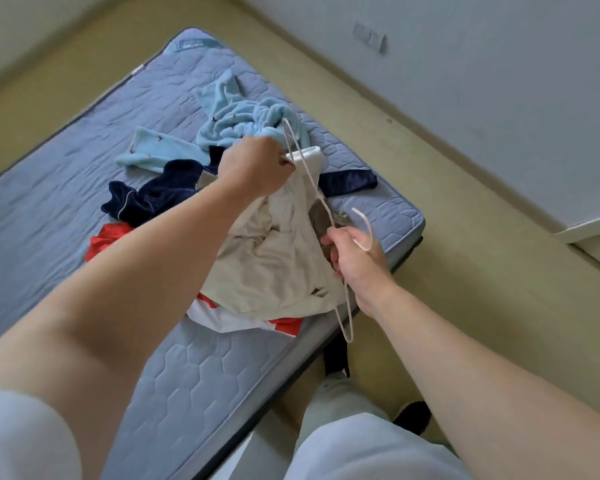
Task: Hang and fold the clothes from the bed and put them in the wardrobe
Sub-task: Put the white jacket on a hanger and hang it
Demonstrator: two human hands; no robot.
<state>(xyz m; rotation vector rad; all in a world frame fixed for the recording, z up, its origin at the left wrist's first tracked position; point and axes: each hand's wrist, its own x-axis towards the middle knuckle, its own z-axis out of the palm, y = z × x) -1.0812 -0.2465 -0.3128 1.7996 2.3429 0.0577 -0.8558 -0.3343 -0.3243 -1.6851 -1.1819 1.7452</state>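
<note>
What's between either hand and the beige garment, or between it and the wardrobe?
Nothing visible. Left hand grips the beige garment and white hanger; right hand holds the hanger near its hook. Wardrobe is out of view.

Crumpled beige fabric garment (274, 258) bunched against thin white wire hanger (312, 188), both raised over quilted grey-blue mattress (66, 202), near its right edge.

I could read no text anywhere; the only lettering I saw, on the label (192, 44) at the far corner of the bed (49, 202), was too blurred.
</note>
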